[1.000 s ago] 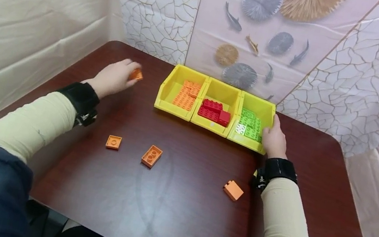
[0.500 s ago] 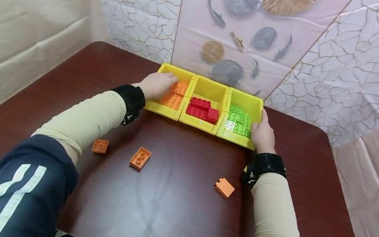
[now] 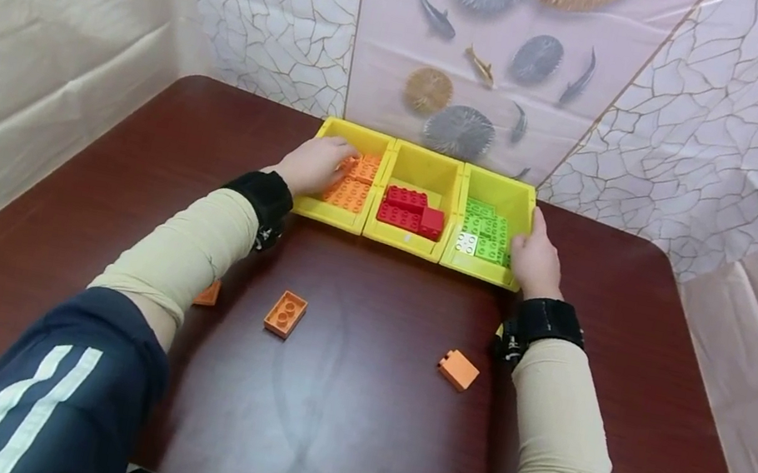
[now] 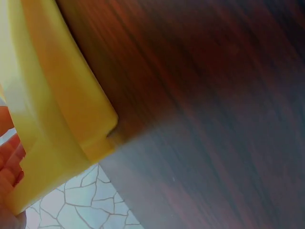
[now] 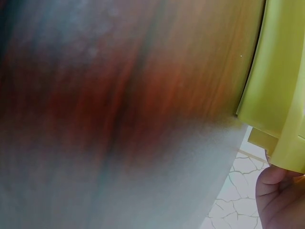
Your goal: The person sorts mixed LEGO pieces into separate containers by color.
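Note:
My left hand (image 3: 315, 164) reaches over the side of the left yellow bin (image 3: 329, 216), fingers among orange building bricks (image 3: 350, 196). In the left wrist view its curled fingers (image 4: 9, 160) show past the bin's edge; I cannot tell whether they hold a brick. At the far end of the row, my right hand (image 3: 537, 258) grips the outer side wall of the right yellow bin (image 3: 480, 267), with the thumb at the rim. Green bricks (image 3: 490, 243) and a white brick (image 3: 466, 243) lie in that bin. Between them, the middle bin (image 3: 387, 231) holds red bricks (image 3: 402, 213).
On the dark wooden table (image 3: 357, 402) lie an upturned orange brick (image 3: 285, 315), another orange brick (image 3: 458, 370) towards the right, and a small one (image 3: 209, 294) partly hidden by the left forearm. A patterned wall covering (image 3: 272, 23) rises behind the bins.
My left hand has moved right with an orange brick, from beside the row into the left bin; that brick no longer shows apart. The right hand stays on the right bin's side.

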A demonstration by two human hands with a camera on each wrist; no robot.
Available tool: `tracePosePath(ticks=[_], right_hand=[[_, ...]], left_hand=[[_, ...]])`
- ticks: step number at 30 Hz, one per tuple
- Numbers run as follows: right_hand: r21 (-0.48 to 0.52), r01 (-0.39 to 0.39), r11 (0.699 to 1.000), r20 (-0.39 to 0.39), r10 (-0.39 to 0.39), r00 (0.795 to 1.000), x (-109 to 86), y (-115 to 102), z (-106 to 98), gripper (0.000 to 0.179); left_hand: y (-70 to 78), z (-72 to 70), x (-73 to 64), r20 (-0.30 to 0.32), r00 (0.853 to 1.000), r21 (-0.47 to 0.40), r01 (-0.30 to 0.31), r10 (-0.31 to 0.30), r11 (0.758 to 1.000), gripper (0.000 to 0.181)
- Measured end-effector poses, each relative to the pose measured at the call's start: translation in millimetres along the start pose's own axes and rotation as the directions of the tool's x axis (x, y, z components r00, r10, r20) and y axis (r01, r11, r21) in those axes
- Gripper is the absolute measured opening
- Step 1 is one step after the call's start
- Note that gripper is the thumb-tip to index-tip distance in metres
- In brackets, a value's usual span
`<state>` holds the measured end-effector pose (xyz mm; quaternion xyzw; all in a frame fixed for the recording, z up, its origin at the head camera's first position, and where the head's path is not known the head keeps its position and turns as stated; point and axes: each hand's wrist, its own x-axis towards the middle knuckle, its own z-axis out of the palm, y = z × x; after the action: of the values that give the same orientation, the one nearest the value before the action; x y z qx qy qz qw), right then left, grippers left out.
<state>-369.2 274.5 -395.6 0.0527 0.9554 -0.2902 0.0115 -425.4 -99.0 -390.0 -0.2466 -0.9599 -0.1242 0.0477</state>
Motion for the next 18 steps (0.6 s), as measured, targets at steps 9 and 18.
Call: tracePosePath(ticks=[9, 18], right_hand=[[-0.004, 0.010, 1.000, -0.002, -0.010, 1.000, 3.3, -8, -3, 0.059], [-0.014, -0.007, 1.000, 0.010, 0.008, 1.000, -0.9, -2, 2, 0.059]], left_hand=[[0.4, -15.7, -1.6, 0.003, 0.998, -0.035, 0.056, -0.056, 0.998, 0.032], [-4.2, -33.2, -33.4, 0.048, 0.997, -0.267, -0.042, 0.057, 0.963, 0.033]])
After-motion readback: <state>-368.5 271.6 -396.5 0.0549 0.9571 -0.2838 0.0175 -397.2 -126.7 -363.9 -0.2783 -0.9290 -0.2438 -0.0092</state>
